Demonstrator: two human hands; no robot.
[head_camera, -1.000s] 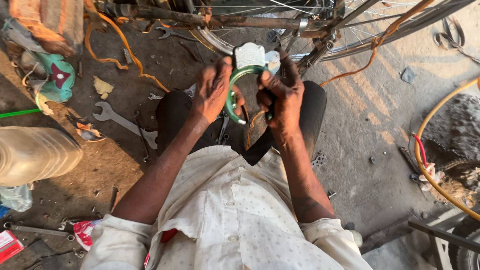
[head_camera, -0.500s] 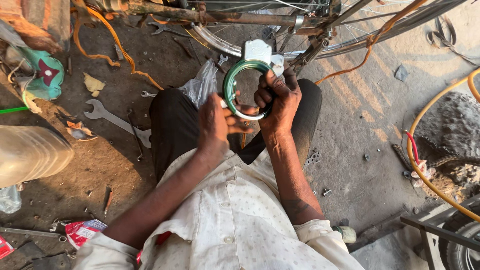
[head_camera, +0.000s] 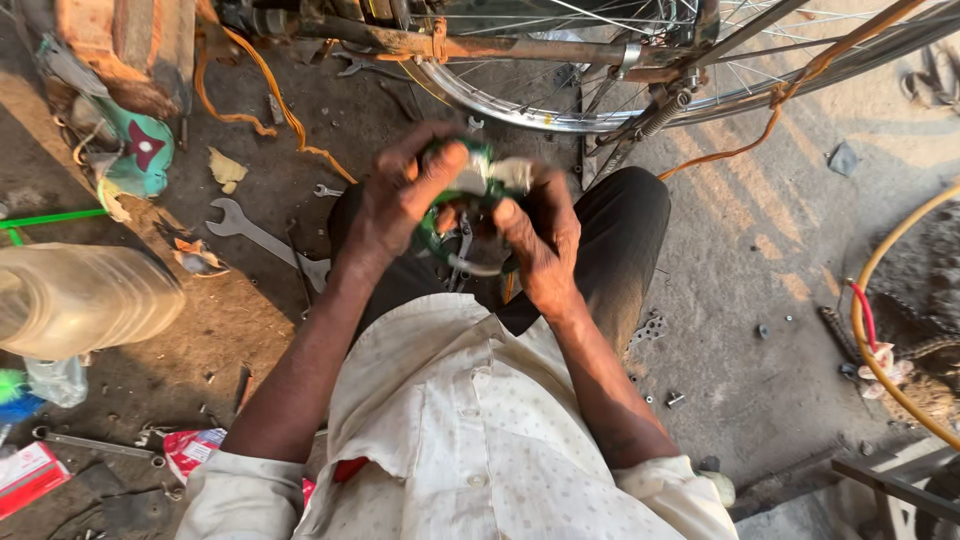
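Both hands, left hand (head_camera: 400, 200) and right hand (head_camera: 535, 235), are clamping their grip together around a green ring lock (head_camera: 470, 215), held over the lap beside the bicycle wheel (head_camera: 520, 105). Dangling keys (head_camera: 462, 255) could be snagging; greasy fingers may be slipping, dropping it onto the littered floor (head_camera: 760, 300).

wheel rim (head_camera: 520, 110) blocks ahead; wrench (head_camera: 262, 236) lies left.

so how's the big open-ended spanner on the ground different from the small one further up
The large grey metal spanner is far longer and thicker than the small grey metal spanner. The large one lies slanted, its lower end by the person's dark-trousered knee; the small one lies nearly level, farther from it. Both rest untouched on the dirty ground.
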